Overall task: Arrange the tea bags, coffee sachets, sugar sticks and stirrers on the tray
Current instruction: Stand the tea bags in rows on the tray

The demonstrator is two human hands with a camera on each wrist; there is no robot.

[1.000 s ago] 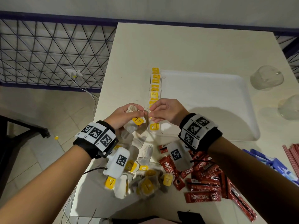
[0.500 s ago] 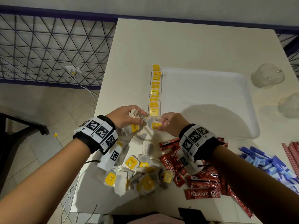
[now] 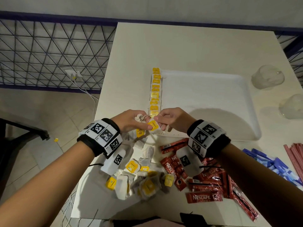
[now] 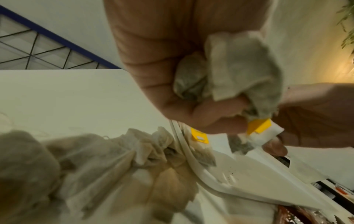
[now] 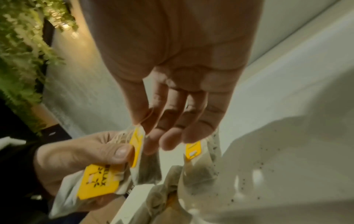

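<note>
So the yellow-tagged tea bag (image 3: 153,127) sits between both hands over the near-left corner of the white tray (image 3: 246,122). Left hand (image 3: 129,121) grip is bunched round more tea bags, thumb on the tag; right hand (image 3: 172,119) pinches its string. A row of tea bags (image 3: 155,94) lines the tray's left edge, loose ones (image 3: 144,182) and Nescafe sachets (image 3: 205,185) on the worktop (image 3: 188,46).

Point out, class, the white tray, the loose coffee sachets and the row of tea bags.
white tray (image 3: 213,102): head view, bare middle of its floor.
coffee sachets (image 3: 204,197): head view, nearest sachet's printed face.
row of tea bags (image 3: 155,94): head view, yellow tag midway along the row.
</note>
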